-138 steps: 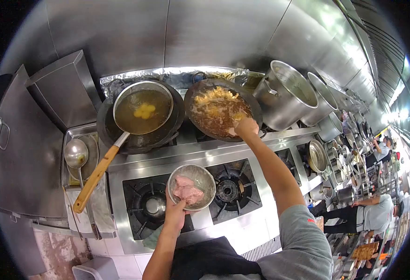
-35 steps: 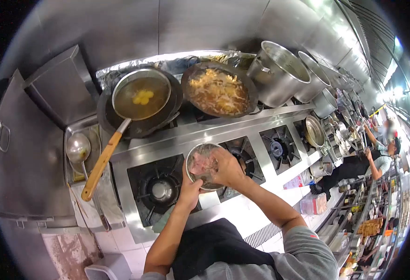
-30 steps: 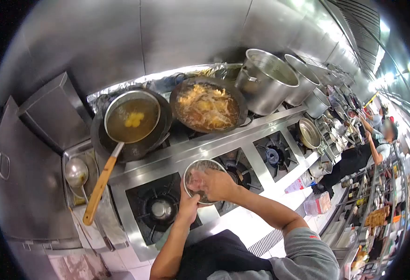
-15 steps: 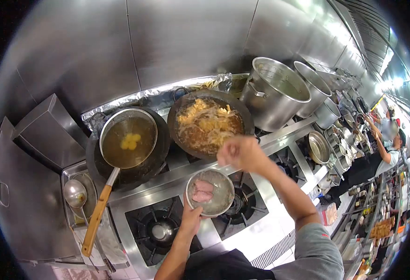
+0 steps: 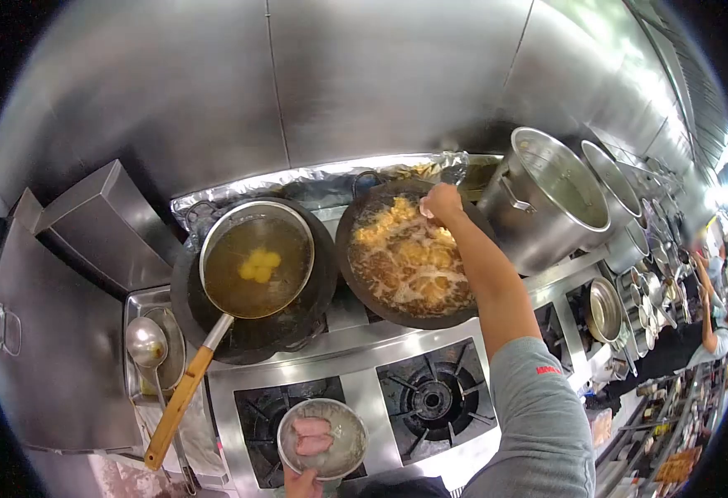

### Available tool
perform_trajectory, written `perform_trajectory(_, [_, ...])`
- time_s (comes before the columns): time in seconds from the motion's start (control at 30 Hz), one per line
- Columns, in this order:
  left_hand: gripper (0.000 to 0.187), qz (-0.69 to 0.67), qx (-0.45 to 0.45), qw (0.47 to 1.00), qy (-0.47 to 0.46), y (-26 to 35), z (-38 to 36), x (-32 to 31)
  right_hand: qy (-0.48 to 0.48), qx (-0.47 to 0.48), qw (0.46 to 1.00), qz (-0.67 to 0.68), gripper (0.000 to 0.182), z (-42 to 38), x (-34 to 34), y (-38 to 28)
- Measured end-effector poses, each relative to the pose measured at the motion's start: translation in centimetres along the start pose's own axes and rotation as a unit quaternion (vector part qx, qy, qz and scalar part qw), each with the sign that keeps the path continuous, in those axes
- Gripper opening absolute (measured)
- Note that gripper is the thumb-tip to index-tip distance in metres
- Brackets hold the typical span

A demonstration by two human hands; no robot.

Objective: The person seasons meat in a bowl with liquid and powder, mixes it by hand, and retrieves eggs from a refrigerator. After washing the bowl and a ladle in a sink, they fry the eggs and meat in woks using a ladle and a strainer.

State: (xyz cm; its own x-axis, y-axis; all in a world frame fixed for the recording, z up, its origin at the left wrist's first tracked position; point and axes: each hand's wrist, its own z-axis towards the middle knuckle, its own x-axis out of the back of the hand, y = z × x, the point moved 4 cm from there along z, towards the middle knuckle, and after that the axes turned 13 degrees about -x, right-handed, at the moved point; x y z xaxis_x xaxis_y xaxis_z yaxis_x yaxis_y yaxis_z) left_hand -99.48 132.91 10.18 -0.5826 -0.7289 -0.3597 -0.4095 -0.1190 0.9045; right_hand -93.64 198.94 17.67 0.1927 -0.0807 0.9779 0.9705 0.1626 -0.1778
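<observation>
My left hand (image 5: 303, 481) grips the near rim of a metal bowl (image 5: 349, 456) over the front left burner. Two pink pieces of raw meat (image 5: 312, 436) lie in it with some pale liquid. My right hand (image 5: 442, 204) is over the far right part of a dark wok (image 5: 355, 286), its fingers closed round a pale piece. Golden battered pieces (image 5: 418, 253) bubble in the wok's oil. On the left, a wood-handled strainer (image 5: 216, 314) rests in a second wok (image 5: 185, 286), with yellow pieces (image 5: 259, 265) in liquid.
Tall steel pots (image 5: 505, 220) stand right of the frying wok. A ladle (image 5: 146, 342) lies in a tray (image 5: 131, 383) at the left. An open burner (image 5: 432, 400) sits in front. Foil (image 5: 314, 173) lines the back. Other people are at the far right.
My right hand has moved from the wok's near edge to its far right part. The bowl in my left hand has moved down and left, nearer to me. The view has shifted.
</observation>
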Motion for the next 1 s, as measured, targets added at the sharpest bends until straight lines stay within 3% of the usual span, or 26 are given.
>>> perform_trajectory(0.03, [0.054,0.021,-0.019,1.000,0.000,0.2,-0.4,0.2,0.030,-0.056,0.998,0.030,0.018,0.0,0.3,0.4])
perform_trajectory(0.1, [0.047,0.042,-0.041,0.998,-0.003,0.2,-1.1,0.5,0.066,-0.027,0.995,0.075,0.022,-0.4,2.7,0.1])
perform_trajectory(0.2, [0.049,-0.008,0.070,0.997,0.043,-2.8,-2.3,1.9,0.145,0.002,0.980,0.139,0.021,-2.8,9.9,-1.3])
perform_trajectory(0.23, [0.049,-0.012,0.067,0.997,0.041,-2.0,-1.9,0.6,0.159,0.103,0.970,0.154,0.019,-4.7,12.7,-2.4])
perform_trajectory(0.27, [0.063,-0.081,0.049,0.995,0.019,-0.1,-0.8,-2.0,0.170,0.203,0.950,0.165,0.017,-7.2,15.6,-3.3])
perform_trajectory(0.3, [0.078,-0.149,0.030,0.988,-0.003,1.3,-0.3,-3.6,0.130,0.237,0.943,0.194,0.014,-10.9,18.6,-4.2])
perform_trajectory(0.37, [0.080,-0.143,0.041,0.989,-0.022,0.2,0.2,-4.1,0.039,0.309,0.913,0.264,0.012,-20.3,22.4,-5.5])
perform_trajectory(0.4, [0.084,-0.121,0.027,0.989,-0.086,-0.1,0.9,-5.0,-0.002,0.364,0.902,0.230,0.013,-24.8,23.5,-5.8])
perform_trajectory(0.43, [0.089,-0.097,0.012,0.984,-0.152,0.3,1.1,-6.0,-0.055,0.403,0.888,0.215,0.016,-29.0,23.6,-5.8])
perform_trajectory(0.47, [0.090,-0.121,0.022,0.980,-0.155,1.1,1.2,-7.0,-0.117,0.449,0.873,0.151,0.018,-32.5,21.5,-5.5])
perform_trajectory(0.5, [0.091,-0.146,0.031,0.976,-0.159,1.8,1.1,-8.2,-0.163,0.452,0.867,0.131,0.022,-36.3,20.2,-5.0])
perform_trajectory(0.53, [0.091,-0.148,0.029,0.975,-0.165,1.9,1.0,-8.7,-0.263,0.386,0.871,0.150,0.030,-39.8,18.4,-4.5])
perform_trajectory(0.57, [0.092,-0.139,0.008,0.975,-0.173,1.7,1.0,-8.9,-0.299,0.407,0.860,0.075,0.044,-42.4,15.5,-4.2])
perform_trajectory(0.63, [0.092,-0.133,-0.007,0.974,-0.181,1.7,0.5,-9.4,-0.276,0.457,0.843,0.058,0.052,-46.5,11.8,-3.5])
perform_trajectory(0.7, [0.092,-0.141,-0.005,0.971,-0.192,2.2,-0.3,-9.3,-0.158,0.465,0.871,0.001,0.051,-49.7,11.8,-4.0])
perform_trajectory(0.77, [0.092,-0.114,0.022,0.973,-0.200,1.8,-0.9,-8.3,-0.167,0.479,0.862,-0.014,0.044,-51.3,9.3,-4.0])
perform_trajectory(0.83, [0.092,-0.102,0.054,0.971,-0.209,2.1,-1.9,-7.6,-0.258,0.392,0.883,-0.010,0.039,-52.1,6.8,-3.1])
perform_trajectory(0.9, [0.092,-0.093,0.041,0.971,-0.217,1.1,-2.3,-6.3,-0.163,0.503,0.848,-0.027,0.033,-53.3,9.4,-4.0])
perform_trajectory(0.93, [0.092,-0.106,0.031,0.972,-0.208,0.3,-2.4,-5.5,-0.179,0.499,0.847,-0.031,0.033,-53.6,9.0,-3.5])
perform_trajectory(1.0, [0.093,-0.123,0.012,0.972,-0.200,0.9,-2.6,-4.4,-0.175,0.393,0.902,0.044,0.031,-52.3,9.1,-3.0])
